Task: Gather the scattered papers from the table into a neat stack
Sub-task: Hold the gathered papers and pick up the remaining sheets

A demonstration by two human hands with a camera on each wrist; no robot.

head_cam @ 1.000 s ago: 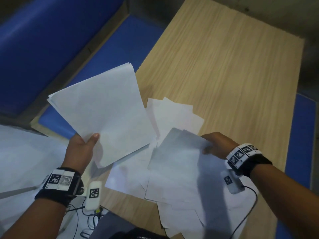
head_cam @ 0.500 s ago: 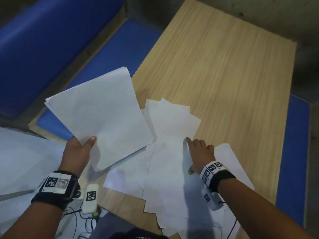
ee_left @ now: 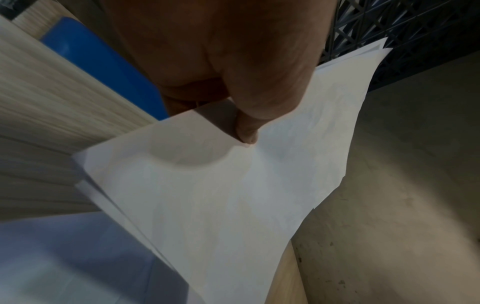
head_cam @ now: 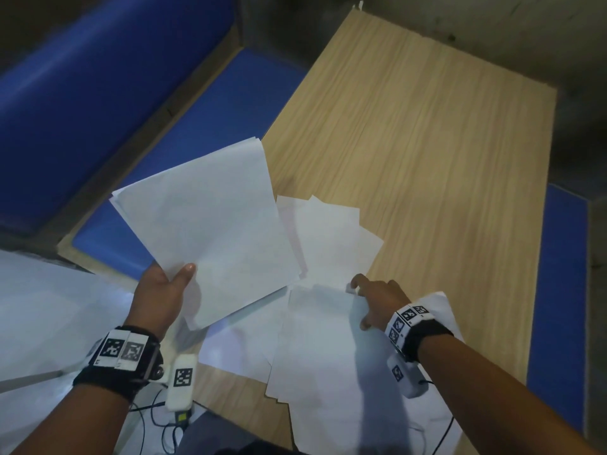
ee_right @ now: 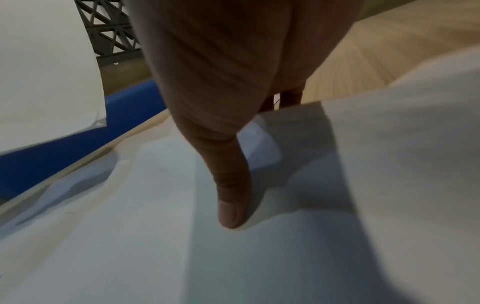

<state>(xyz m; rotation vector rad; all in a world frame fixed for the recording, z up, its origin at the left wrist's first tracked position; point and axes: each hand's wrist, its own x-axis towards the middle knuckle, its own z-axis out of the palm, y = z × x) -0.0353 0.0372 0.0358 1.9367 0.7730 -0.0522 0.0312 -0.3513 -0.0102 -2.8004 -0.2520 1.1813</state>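
My left hand [head_cam: 170,280] holds a stack of white papers [head_cam: 203,224] raised over the table's left edge. Its thumb [ee_left: 246,133] lies on top of the stack [ee_left: 233,195], and its fingers are hidden underneath. Several loose white sheets [head_cam: 331,238] lie overlapping on the wooden table [head_cam: 427,142] near me. My right hand [head_cam: 371,300] grips the far right corner of the top sheet [head_cam: 328,339]. In the right wrist view the thumb [ee_right: 231,205] presses on that sheet [ee_right: 182,246] while the fingers curl past its far edge.
A blue padded bench [head_cam: 197,110] runs along the table's left side, and a blue strip [head_cam: 561,290] borders its right. A white surface [head_cam: 49,307] lies at lower left. Cables [head_cam: 157,415] hang by my left wrist. The table's far half shows bare wood.
My right hand lay flat on the loose sheets half a second ago and now grips the top sheet's corner. My left hand has kept its stack almost still.
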